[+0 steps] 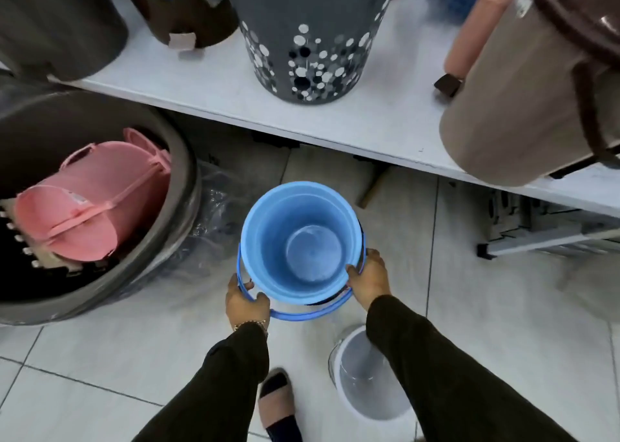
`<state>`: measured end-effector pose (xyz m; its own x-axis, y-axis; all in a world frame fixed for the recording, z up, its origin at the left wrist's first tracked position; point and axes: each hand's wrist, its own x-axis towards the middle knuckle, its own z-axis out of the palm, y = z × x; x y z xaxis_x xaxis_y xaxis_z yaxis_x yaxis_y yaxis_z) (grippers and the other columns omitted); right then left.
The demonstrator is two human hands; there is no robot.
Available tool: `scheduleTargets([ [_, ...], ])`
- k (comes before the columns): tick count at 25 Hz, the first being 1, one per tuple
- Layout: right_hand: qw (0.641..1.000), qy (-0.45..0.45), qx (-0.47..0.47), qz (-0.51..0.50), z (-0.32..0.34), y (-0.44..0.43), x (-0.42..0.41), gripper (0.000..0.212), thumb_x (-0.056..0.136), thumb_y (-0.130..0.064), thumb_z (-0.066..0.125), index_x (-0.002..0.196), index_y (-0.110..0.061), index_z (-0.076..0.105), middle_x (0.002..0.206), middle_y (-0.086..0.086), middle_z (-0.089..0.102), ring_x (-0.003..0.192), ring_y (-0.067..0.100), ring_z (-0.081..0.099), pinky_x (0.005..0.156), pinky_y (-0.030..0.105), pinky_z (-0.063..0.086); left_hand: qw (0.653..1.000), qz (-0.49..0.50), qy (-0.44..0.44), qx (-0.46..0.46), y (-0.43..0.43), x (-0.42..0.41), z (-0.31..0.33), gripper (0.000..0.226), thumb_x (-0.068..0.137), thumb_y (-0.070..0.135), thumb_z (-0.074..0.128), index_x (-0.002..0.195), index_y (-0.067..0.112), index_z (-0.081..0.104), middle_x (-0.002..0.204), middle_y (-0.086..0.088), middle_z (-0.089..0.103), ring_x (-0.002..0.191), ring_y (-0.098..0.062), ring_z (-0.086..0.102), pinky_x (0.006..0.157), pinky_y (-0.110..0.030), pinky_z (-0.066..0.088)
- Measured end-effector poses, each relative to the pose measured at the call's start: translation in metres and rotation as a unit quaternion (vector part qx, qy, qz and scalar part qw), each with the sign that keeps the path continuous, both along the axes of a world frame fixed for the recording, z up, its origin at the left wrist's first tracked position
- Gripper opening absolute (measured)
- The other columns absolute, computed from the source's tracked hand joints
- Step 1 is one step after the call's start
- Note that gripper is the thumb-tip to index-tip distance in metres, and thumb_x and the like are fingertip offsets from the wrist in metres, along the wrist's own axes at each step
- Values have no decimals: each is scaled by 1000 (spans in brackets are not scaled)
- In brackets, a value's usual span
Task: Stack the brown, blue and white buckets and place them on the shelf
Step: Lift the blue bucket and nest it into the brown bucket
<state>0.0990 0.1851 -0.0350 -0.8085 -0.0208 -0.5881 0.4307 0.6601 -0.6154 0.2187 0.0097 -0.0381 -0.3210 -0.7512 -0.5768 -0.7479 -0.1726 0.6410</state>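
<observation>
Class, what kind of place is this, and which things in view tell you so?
Probably a housewares shop or storeroom: several bins crowd the shelf, including a spotted bin; a large tub of pink plastic goods sits on the tiled floor.

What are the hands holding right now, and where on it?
Both hands, left and right, hold the blue bucket at opposite sides of its rim.

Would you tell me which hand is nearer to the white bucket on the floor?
Right. The right hand grips the blue bucket above the white bucket; the left hand is farther off.
</observation>
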Motion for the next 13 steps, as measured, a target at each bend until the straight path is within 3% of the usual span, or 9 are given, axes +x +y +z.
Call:
scheduleTargets([
  [3,997,-76,31,-5,-36,2,-1,43,86,-5,64,127,-1,49,122,25,62,108,42,64,94,51,55,999,-21,3,25,-14,-6,-27,62,86,5,59,144,20,41,127,-10,62,103,-39,65,88,-52,58],
  [5,991,-130,8,-18,-42,8,5,43,88,-5,63,128,-6,47,120,21,63,106,41,66,88,55,58,998,-44,-2,37,-15,-8,-36,67,85,4,58,147,18,37,130,-12,60,110,-36,62,89,-44,56],
  [8,989,-144,-11,-25,-44,21,25,47,94,-15,63,138,-11,46,134,15,60,119,36,61,102,50,51,995,-77,-25,55,-10,3,-43,79,85,5,64,153,14,25,143,-17,47,129,-34,51,94,-35,48],
  [11,991,-130,10,-43,-47,52,49,55,98,-23,60,148,-11,40,147,13,48,132,32,51,107,35,40,991,-84,-60,89,9,27,-53,100,80,25,77,155,12,13,155,-19,28,139,-36,41,114,-41,37],
  [13,989,-127,60,-40,-58,86,67,60,98,-24,60,151,-10,35,153,17,39,137,34,45,111,37,35,977,-107,-107,148,30,47,-66,106,79,41,77,156,10,10,160,-18,24,144,-32,35,116,-39,32],
])
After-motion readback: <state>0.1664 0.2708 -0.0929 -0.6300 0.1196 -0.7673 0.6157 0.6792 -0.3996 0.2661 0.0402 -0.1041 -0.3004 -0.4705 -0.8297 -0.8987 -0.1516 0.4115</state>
